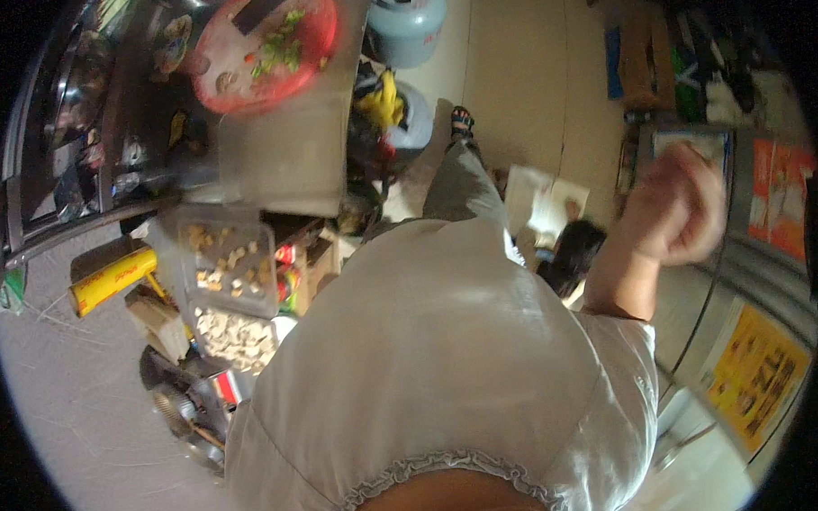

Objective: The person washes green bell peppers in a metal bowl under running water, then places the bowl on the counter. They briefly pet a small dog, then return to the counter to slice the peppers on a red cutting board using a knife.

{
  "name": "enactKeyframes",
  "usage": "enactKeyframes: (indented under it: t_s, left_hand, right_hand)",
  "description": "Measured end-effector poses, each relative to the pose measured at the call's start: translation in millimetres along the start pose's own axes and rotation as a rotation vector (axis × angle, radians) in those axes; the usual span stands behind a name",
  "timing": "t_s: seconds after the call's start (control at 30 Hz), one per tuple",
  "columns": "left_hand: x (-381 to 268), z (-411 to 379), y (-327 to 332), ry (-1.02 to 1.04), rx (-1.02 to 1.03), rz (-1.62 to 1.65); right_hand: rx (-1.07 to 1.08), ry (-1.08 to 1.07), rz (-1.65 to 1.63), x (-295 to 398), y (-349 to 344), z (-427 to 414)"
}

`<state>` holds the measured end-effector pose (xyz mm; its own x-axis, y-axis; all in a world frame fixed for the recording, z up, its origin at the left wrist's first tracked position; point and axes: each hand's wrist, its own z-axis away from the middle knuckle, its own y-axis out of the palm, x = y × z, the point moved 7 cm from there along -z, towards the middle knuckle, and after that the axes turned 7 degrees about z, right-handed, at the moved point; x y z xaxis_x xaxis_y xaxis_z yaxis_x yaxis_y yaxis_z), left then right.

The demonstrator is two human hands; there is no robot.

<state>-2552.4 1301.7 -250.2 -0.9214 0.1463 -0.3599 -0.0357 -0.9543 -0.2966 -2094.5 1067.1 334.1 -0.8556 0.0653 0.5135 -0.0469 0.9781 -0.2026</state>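
My right hand is raised at the right of the head view, blurred by motion, with its fingers curled. Whether anything is held in it, I cannot tell. Behind it, as seen from above, is a grey cabinet-like surface with an orange printed sheet and a yellow printed sheet on it; the gap to the hand is unclear. My left hand is out of view. Ahead on the left, a red-rimmed basin or board bears chopped green vegetables and a broad dark blade.
A clear tub of cubed pieces and a heap of pale pieces are on my left, near a yellow cylinder. A blue gas cylinder stands on the floor. Close on my right is a person's dark-haired head beside open pages.
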Motion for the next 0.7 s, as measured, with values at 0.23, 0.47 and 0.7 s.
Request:
enactKeyframes:
  t_s: [0.23, 0.47, 0.7]
  left_hand:
    - [-171.3, -32.6, 39.6, -0.22, -0.168, 0.352]
    - [-298.9, -36.7, 59.0, -0.594, -0.292, 0.643]
    - [-361.9, -85.1, 82.6, -0.345, -0.267, 0.205]
  right_hand:
    - [0.807, 0.199, 0.561, -345.2, 127.9, -67.2]
    - [1.485, 0.307, 0.474, -531.9, 175.7, 0.7]
    - [1.849, 0.328, 0.264, -578.4, 183.3, 82.9]
